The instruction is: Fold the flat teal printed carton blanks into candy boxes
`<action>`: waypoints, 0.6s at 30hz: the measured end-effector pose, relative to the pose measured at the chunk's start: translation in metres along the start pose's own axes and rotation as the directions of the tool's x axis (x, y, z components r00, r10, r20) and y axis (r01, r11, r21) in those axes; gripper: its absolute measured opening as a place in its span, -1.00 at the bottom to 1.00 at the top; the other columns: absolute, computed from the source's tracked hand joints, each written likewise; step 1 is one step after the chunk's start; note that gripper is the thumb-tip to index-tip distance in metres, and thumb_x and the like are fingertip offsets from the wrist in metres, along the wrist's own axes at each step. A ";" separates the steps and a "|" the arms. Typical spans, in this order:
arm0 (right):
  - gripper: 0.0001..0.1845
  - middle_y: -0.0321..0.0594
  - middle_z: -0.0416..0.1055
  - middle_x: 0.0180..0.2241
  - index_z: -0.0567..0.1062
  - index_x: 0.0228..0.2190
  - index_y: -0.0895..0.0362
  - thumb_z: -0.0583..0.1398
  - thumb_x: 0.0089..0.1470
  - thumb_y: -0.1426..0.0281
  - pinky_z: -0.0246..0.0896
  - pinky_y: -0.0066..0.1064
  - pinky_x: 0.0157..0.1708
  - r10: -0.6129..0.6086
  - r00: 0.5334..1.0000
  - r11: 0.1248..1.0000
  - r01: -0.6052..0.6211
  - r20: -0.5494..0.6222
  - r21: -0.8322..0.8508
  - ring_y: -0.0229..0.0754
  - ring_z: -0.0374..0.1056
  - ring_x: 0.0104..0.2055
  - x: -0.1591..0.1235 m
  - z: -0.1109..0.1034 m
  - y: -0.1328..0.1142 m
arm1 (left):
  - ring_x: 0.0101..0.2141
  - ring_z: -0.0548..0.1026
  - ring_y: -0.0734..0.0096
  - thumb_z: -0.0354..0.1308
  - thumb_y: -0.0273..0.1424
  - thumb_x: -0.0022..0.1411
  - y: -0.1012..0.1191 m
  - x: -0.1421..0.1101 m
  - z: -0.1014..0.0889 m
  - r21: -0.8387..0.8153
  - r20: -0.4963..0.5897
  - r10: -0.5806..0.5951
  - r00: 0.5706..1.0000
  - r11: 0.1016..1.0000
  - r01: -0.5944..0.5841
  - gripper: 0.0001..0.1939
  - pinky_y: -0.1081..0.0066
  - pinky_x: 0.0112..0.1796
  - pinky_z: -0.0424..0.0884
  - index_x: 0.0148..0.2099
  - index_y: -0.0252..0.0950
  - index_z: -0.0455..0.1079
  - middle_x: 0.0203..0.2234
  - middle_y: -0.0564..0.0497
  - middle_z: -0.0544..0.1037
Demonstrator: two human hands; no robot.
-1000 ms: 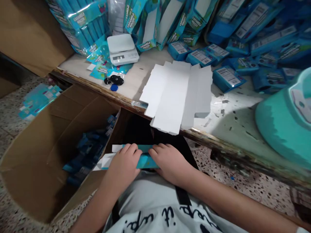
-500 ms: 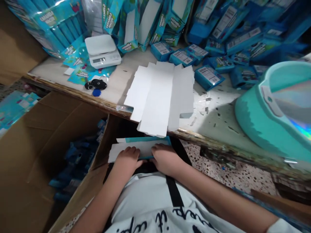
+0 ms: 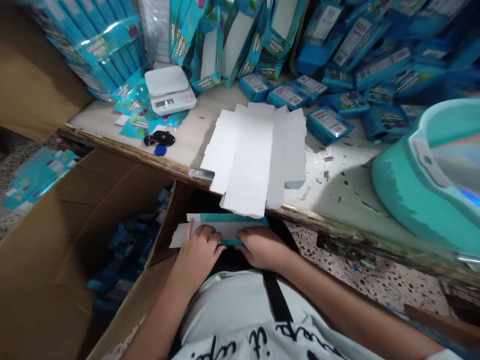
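Note:
A partly folded blue-and-white carton [image 3: 229, 230] lies across my lap, just below the table edge. My left hand [image 3: 200, 247] grips its left part, one finger raised along the white end flap and the thumb at the near edge. On the right, my right hand [image 3: 260, 245] has its fingers curled over the carton, thumb beneath. Both hands touch the carton, and its underside is hidden. Beyond them, flat white carton blanks [image 3: 251, 160] lie on the table, overhanging its front edge.
A cardboard box [image 3: 108, 215] holding blue cartons stands at my left. On the table [image 3: 337, 187] are a white scale [image 3: 170, 90], keys with a black fob [image 3: 161, 138], small blue boxes [image 3: 329, 124] and a turquoise bucket [image 3: 423, 175]. Display cartons [image 3: 210, 55] line the back.
The whole view has shifted slightly, so things sit further right and lower. A finger of my left hand has lifted onto the carton's left end flap. My right hand stays on the carton.

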State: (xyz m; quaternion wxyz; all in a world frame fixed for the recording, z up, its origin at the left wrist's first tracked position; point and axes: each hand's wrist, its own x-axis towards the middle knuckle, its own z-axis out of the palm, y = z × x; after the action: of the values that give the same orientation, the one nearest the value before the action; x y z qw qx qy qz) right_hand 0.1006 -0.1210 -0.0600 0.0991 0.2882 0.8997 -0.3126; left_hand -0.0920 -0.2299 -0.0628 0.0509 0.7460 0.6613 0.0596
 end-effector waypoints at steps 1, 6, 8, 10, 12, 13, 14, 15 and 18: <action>-0.80 -0.04 0.56 -0.27 0.50 -0.22 0.19 0.18 0.22 0.32 0.20 -0.37 -0.32 -0.018 1.000 0.999 0.019 -0.025 0.038 -0.05 0.47 -0.26 -0.003 -0.008 0.001 | 0.03 0.48 -0.06 0.28 -0.37 0.23 -0.003 -0.004 -0.014 0.008 -0.126 -0.034 0.992 0.999 0.035 -0.77 -0.28 0.16 0.22 -0.05 -0.23 0.45 -0.07 -0.18 0.53; -0.56 -0.33 0.39 -0.48 0.44 -0.33 0.13 0.19 0.17 -0.02 0.07 -0.48 -0.49 -0.189 0.969 0.925 0.230 -0.158 0.303 -0.29 0.29 -0.48 -0.013 -0.045 -0.008 | 0.18 0.38 -0.20 0.50 -0.11 -0.11 -0.021 -0.023 -0.084 -0.599 -0.508 -0.487 0.711 0.792 0.115 0.09 -0.25 0.10 0.41 0.39 0.03 0.03 0.24 -0.17 0.30; -0.49 -0.37 0.33 -0.54 0.46 -0.32 0.15 0.21 0.12 -0.07 0.01 -0.47 -0.54 -0.259 0.942 0.839 0.329 -0.214 0.433 -0.30 0.21 -0.54 -0.012 -0.047 -0.015 | 0.11 0.47 -0.13 0.49 -0.14 -0.07 -0.021 -0.019 -0.099 -0.798 -0.435 -0.568 0.699 0.602 -0.007 0.10 -0.21 0.03 0.49 0.40 0.20 -0.06 0.26 -0.04 0.31; -0.52 -0.28 0.43 -0.43 0.50 -0.20 0.18 0.13 0.23 -0.01 0.15 -0.46 -0.44 -0.283 0.914 0.749 0.400 -0.291 0.528 -0.25 0.31 -0.45 -0.008 -0.041 -0.024 | 0.17 0.42 -0.05 0.47 -0.29 0.00 -0.014 -0.009 -0.103 -0.871 -0.446 -0.661 0.603 0.476 -0.122 -0.04 -0.15 0.10 0.45 0.35 0.25 0.06 0.28 0.08 0.29; -0.52 -0.13 0.50 -0.19 0.45 0.00 0.18 0.02 0.34 0.08 0.30 -0.40 -0.21 -0.259 0.876 0.674 0.465 -0.407 0.573 -0.15 0.43 -0.21 -0.006 -0.031 -0.033 | 0.21 0.38 0.05 0.42 -0.33 0.09 -0.003 0.006 -0.097 -0.906 -0.421 -0.745 0.517 0.366 -0.211 -0.24 -0.06 0.18 0.38 0.27 0.18 0.22 0.25 0.12 0.34; -0.49 -0.06 0.48 -0.06 0.39 0.11 0.17 -0.02 0.37 0.10 0.31 -0.35 -0.08 -0.230 0.848 0.656 0.498 -0.478 0.567 -0.10 0.43 -0.07 -0.006 -0.026 -0.038 | 0.20 0.40 0.08 0.40 -0.30 0.13 0.003 0.015 -0.093 -0.918 -0.395 -0.766 0.507 0.308 -0.251 -0.32 -0.04 0.18 0.37 0.25 0.14 0.26 0.20 0.09 0.40; -0.46 -0.01 0.42 0.05 0.29 0.21 0.16 -0.04 0.38 0.11 0.28 -0.30 0.03 -0.195 0.815 0.654 0.522 -0.546 0.547 -0.06 0.39 0.05 -0.006 -0.023 -0.042 | 0.17 0.44 0.10 0.37 -0.27 0.16 0.011 0.023 -0.088 -0.928 -0.364 -0.767 0.529 0.254 -0.271 -0.34 -0.04 0.19 0.37 0.26 0.11 0.24 0.15 0.05 0.45; -0.41 0.02 0.35 0.13 0.16 0.29 0.13 -0.03 0.38 0.10 0.25 -0.25 0.10 -0.160 0.778 0.664 0.540 -0.607 0.517 -0.02 0.33 0.13 -0.007 -0.021 -0.045 | 0.13 0.48 0.12 0.36 -0.27 0.19 0.018 0.031 -0.084 -0.934 -0.346 -0.748 0.566 0.217 -0.285 -0.31 -0.05 0.17 0.38 0.30 0.12 0.18 0.11 0.02 0.48; -0.32 0.02 0.16 0.25 -0.13 0.38 -0.02 0.02 0.37 0.17 0.17 -0.11 0.21 -0.097 0.626 0.676 0.612 -0.774 0.411 0.03 0.20 0.26 -0.011 -0.026 -0.049 | 0.13 0.49 0.09 0.32 -0.33 0.23 0.042 0.048 -0.077 -0.950 -0.300 -0.650 0.698 0.139 -0.279 -0.08 -0.07 0.11 0.44 0.42 0.22 -0.17 0.18 -0.07 0.43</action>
State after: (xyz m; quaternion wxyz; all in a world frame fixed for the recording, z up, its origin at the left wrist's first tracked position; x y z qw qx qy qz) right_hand 0.0813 -0.1418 -0.0110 -0.4211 0.2012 0.7423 -0.4808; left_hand -0.0570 -0.1874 0.0206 0.2807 0.3472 0.5223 0.7265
